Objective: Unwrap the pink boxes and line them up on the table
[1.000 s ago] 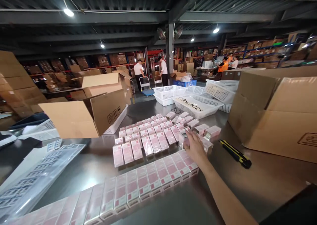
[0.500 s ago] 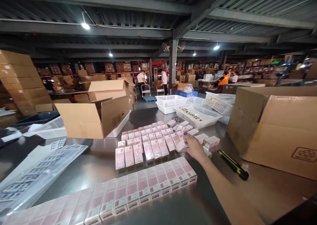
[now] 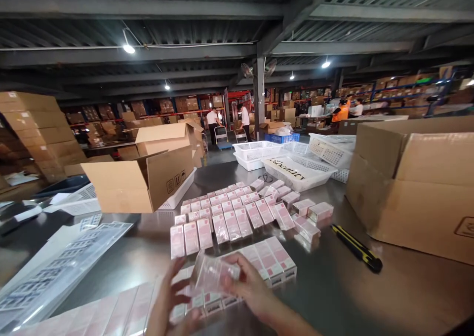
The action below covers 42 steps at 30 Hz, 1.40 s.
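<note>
Above the table [image 3: 326,291], a box [image 3: 210,276] seemingly juts leftward from the right grip [image 3: 252,287].

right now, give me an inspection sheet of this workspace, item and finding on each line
Surface: dark, shiny table
Job's things: pink boxes in rows, some askew at right; blurred clear-wrapped pack in hand
Clutter: cutter right of the boxes; printed sheets at left; left carton, right carton; baskets behind
Left hand: fingers spread beside the pack; contact unclear
Right hand: grips the pack
Cables: dark loop near the baskets, cannot tell if cable
Surroundings: people, trolley, pillar
</note>
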Tool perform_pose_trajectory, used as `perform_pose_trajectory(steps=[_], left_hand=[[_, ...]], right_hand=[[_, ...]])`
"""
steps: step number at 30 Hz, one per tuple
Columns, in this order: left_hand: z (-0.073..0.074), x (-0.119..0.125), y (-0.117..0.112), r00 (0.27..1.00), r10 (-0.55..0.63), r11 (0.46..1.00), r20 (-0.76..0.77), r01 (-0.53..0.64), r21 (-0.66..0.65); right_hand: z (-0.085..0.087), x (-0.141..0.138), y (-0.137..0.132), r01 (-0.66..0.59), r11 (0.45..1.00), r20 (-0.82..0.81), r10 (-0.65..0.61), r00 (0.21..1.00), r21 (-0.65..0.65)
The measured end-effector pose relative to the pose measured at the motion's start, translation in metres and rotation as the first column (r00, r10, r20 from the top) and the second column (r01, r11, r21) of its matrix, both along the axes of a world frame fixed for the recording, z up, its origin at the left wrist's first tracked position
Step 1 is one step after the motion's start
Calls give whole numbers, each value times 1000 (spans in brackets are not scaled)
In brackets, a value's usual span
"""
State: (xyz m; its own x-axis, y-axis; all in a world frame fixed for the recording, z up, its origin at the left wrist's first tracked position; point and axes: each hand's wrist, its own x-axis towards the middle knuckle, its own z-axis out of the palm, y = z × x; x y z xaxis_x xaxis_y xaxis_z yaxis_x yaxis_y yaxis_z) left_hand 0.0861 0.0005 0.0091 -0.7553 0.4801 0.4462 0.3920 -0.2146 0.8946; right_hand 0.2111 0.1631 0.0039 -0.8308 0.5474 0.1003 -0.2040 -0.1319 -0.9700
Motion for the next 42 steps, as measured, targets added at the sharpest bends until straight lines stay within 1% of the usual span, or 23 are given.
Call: perform_pose_trajectory(steps=[1, 2, 4, 5, 7, 8, 10, 12, 14, 15, 17, 19, 22, 24, 26, 28, 29, 32, 34, 36, 38, 42], left_hand=[[-3, 6, 16, 995, -82, 996, 64, 83, -22], [-5, 11, 29, 984, -131, 990, 124, 137, -37], [-7, 18, 46, 974, -128, 989, 189, 139, -47], [-8, 19, 50, 975, -109, 992, 194, 120, -44], [-11, 16, 50, 981, -75, 996, 181, 83, -36], [-14, 14, 48, 984, -61, 997, 170, 67, -34], [-21, 7, 43, 991, -38, 999, 130, 42, -27], [-30, 2, 40, 998, -16, 1000, 60, 16, -4], [-39, 0, 38, 1000, 15, 1000, -7, -15, 11], [-42, 0, 38, 999, 30, 999, -20, -30, 16], [-46, 0, 39, 998, 55, 998, 2, -55, 29], [-45, 0, 38, 996, 81, 996, 45, -82, 40], [-39, 0, 36, 991, 116, 991, 65, -120, 59], [-36, 0, 35, 990, 131, 989, 61, -135, 68], [-35, 2, 35, 990, 133, 988, 54, -136, 65], [-35, 4, 35, 992, 117, 991, 51, -120, 56], [-36, 5, 35, 993, 102, 993, 52, -105, 53], [-35, 5, 35, 996, 56, 997, 73, -60, 52], [-34, 5, 34, 997, 19, 999, 75, -22, 47], [-32, 5, 33, 999, -15, 999, 50, 13, 43], [-30, 7, 32, 999, -36, 998, -8, 37, 46], [-26, 12, 32, 990, -67, 995, -124, 76, 66]], right_hand=[[-2, 3, -3, -13, 999, 9, 13, 1000, 50], [-3, 6, -3, -5, 995, 9, 4, 1000, 98], [1, 11, 2, 60, 977, -11, -59, 998, 207], [4, 13, 6, 99, 957, -22, -97, 995, 274], [10, 15, 13, 151, 899, -30, -152, 988, 412], [12, 15, 14, 149, 876, -19, -159, 987, 458], [12, 15, 14, 120, 861, 32, -156, 987, 494], [10, 15, 11, 113, 870, 77, -170, 982, 479], [9, 15, 7, 143, 879, 88, -204, 975, 454], [10, 15, 6, 164, 879, 82, -223, 971, 448], [13, 17, 5, 190, 868, 54, -241, 969, 458], [17, 18, 5, 173, 851, 28, -215, 976, 496], [19, 18, 6, 108, 836, 19, -140, 990, 538], [17, 18, 8, 131, 842, 20, -166, 986, 524], [14, 18, 10, 187, 848, 18, -225, 974, 497], [14, 18, 13, 198, 857, 25, -238, 971, 476], [15, 19, 14, 176, 873, 33, -214, 976, 455], [17, 20, 16, 59, 946, 72, -86, 994, 319], [17, 21, 18, 3, 975, 96, -25, 995, 223], [16, 22, 20, -17, 983, 125, -7, 992, 184], [14, 24, 23, -23, 985, 153, -3, 988, 171], [10, 28, 32, -52, 982, 213, 12, 977, 181]])
